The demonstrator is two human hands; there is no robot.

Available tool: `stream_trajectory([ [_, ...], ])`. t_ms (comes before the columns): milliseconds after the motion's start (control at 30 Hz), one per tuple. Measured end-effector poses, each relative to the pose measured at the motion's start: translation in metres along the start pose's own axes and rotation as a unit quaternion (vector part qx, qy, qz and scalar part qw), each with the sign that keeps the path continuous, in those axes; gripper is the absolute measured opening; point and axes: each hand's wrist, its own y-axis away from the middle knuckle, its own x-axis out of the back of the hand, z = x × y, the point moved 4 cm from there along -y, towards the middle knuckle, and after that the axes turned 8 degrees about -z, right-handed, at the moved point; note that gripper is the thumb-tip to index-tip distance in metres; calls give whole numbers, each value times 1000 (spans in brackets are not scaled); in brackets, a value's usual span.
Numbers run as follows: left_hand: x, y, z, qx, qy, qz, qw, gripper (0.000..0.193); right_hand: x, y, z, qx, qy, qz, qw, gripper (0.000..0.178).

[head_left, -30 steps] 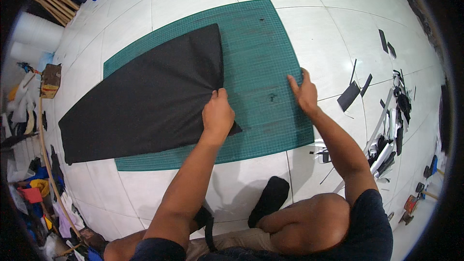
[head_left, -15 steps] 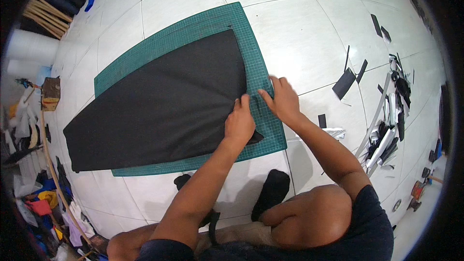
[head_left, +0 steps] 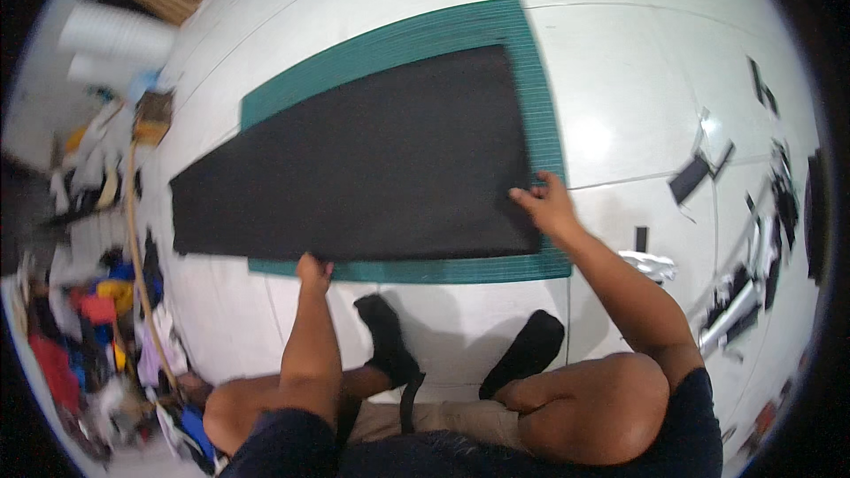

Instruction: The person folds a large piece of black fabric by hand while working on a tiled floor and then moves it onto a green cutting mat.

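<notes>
A large piece of black fabric (head_left: 363, 159), narrower toward its left end, lies spread over a green cutting mat (head_left: 544, 115) on the floor. My left hand (head_left: 314, 273) is at the near edge of the fabric, its fingers closed on that edge. At the right edge of the cloth is my right hand (head_left: 553, 212), thumb resting on the black surface and the other fingers apart, just beyond the edge over the mat. The fabric's left end reaches past the mat onto the tiles.
Dark scraps (head_left: 691, 179) and a pile of silver and black offcuts (head_left: 753, 274) lie on the floor at right. At left are a long wooden stick (head_left: 140, 274), a heap of coloured cloth (head_left: 97, 310), a small box (head_left: 153, 117) and white rolls (head_left: 115, 38).
My left hand has moved from the fabric's right end to its near edge. The creased near right corner now lies flatter. My right hand has come onto the right edge. The view has shifted.
</notes>
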Motion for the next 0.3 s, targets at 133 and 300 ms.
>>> stream_trajectory([
  [133, -41, -1, 0, 58, 99, 75, 991, 38, 6, 7, -7, 10, 33, -61, 998, 57],
  [300, -11, 6, -1, 32, 103, 116, 987, 39, -18, 3, -11, 131, 150, -15, 980, 52],
])
